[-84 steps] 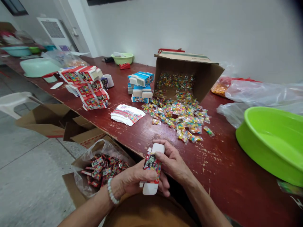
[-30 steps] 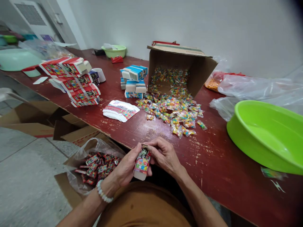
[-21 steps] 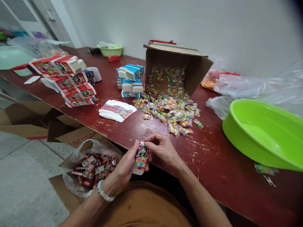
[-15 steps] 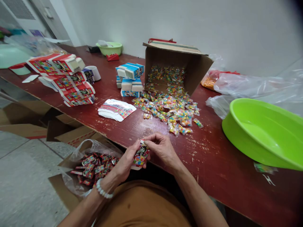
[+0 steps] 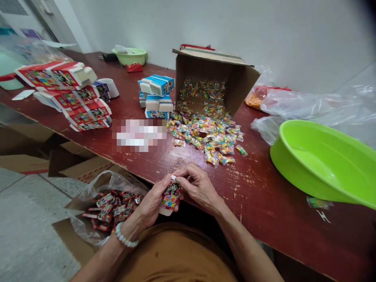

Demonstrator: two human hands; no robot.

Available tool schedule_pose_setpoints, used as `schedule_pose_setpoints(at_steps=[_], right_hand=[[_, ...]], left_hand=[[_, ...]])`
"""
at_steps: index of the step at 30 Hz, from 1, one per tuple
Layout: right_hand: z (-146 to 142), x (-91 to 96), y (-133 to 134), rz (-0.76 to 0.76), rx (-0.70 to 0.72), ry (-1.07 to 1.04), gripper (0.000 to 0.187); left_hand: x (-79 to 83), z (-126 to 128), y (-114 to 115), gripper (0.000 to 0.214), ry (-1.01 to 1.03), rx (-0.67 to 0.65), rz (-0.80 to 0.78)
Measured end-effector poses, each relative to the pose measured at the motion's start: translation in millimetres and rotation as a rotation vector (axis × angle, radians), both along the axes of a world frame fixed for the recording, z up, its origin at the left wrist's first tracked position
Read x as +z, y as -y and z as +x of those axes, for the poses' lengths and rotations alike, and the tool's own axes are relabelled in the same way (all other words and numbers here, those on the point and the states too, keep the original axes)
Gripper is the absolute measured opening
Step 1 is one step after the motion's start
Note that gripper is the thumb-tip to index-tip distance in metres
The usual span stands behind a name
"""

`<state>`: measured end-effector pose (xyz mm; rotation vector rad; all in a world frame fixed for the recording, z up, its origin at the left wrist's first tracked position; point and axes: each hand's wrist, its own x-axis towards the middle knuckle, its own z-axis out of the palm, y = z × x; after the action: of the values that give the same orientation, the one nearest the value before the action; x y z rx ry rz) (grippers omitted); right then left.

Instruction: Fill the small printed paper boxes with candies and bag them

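Observation:
A small red printed candy box [image 5: 171, 195] is held upright over the table's front edge, its lower end flap hanging out. My left hand [image 5: 152, 201] is closed around its side, a beaded bracelet on the wrist. With thumb and fingers my right hand [image 5: 195, 184] pinches the white flap at the box's top. Beyond my hands, small clear packets of colourful candies [image 5: 210, 135] spill from a tipped cardboard box [image 5: 245, 88]. Below to the left, a plastic-lined carton [image 5: 72, 243] holds many similar red boxes [image 5: 110, 209].
Bundled red box stacks [image 5: 73, 98] and blue-and-white bundles [image 5: 157, 96] stand on the red table [image 5: 132, 166]. A pixelated patch lies between them. A green basin [image 5: 311, 168] sits at right, before plastic bags [image 5: 302, 103]. Another green basin [image 5: 133, 58] is at the back.
The view has shifted slightly, so everything sits a little further left. Both hands keep hold of the small box, my right fingers still on its top flap.

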<state>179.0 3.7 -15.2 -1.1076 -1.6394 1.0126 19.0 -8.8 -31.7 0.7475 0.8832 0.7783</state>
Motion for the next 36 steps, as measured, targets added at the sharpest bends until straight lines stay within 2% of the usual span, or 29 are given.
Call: schedule_pose_setpoints(at_steps=[2,5,8,12,17,20,22,24,26,28,30,33,35,36], right_hand=[[0.4,-0.5,-1.3,0.060,-0.048,0.066,0.010],[0.1,1.2,-3.8,-0.038,-0.071,0.038,0.010],[2.3,6.2,-3.8,-0.118,0.016,-0.069,0.011],[6.2,9.0,1.3,-0.094,0.133,-0.134,0.016],[3.4,-8.6,8.6,-0.065,0.096,-0.097,0.014],[17.5,-17.4,3.6,-0.036,0.063,-0.019,0.019],[42.1,-20.4,-6.3,0.025,-0.089,0.058,0.021],[75.8,-23.8,-19.3,0.076,-0.393,0.197,0.024],[109.6,-29.7,-31.9,0.052,-0.633,0.463,0.028],[134.0,-38.2,-40.5,0.027,-0.686,0.536,0.031],[144.7,-47.2,-44.2,0.016,-0.675,0.570,0.030],[142.6,-55.6,-43.6,0.033,-0.647,0.627,0.027],[137.3,-54.7,-40.7,0.055,-0.652,0.651,0.025],[134.6,-52.0,-38.3,0.065,-0.665,0.644,0.024]], left_hand=[[0.5,1.8,-2.2,0.051,-0.009,-0.011,0.025],[4.0,3.2,-4.2,0.056,-0.041,-0.023,0.018],[8.2,2.5,-3.9,0.058,-0.077,-0.021,-0.006],[11.1,3.6,-4.5,0.057,-0.050,0.001,-0.032],[12.1,14.1,-0.7,0.052,0.062,0.086,-0.115],[8.3,18.9,12.0,0.049,0.161,0.104,-0.152],[3.5,17.4,22.5,0.049,0.216,0.055,-0.183],[-2.3,11.1,30.9,0.043,0.213,-0.004,-0.241],[-8.0,-0.2,34.5,0.036,0.151,-0.039,-0.291],[-12.0,-15.8,32.1,0.030,0.030,-0.052,-0.241],[-13.1,-33.8,25.0,0.026,-0.125,-0.105,-0.110],[-8.6,-58.3,12.3,0.025,-0.344,-0.367,0.039],[-3.0,-68.1,6.4,0.024,-0.438,-0.581,0.064],[0.0,-70.2,4.7,0.023,-0.470,-0.642,0.069]])
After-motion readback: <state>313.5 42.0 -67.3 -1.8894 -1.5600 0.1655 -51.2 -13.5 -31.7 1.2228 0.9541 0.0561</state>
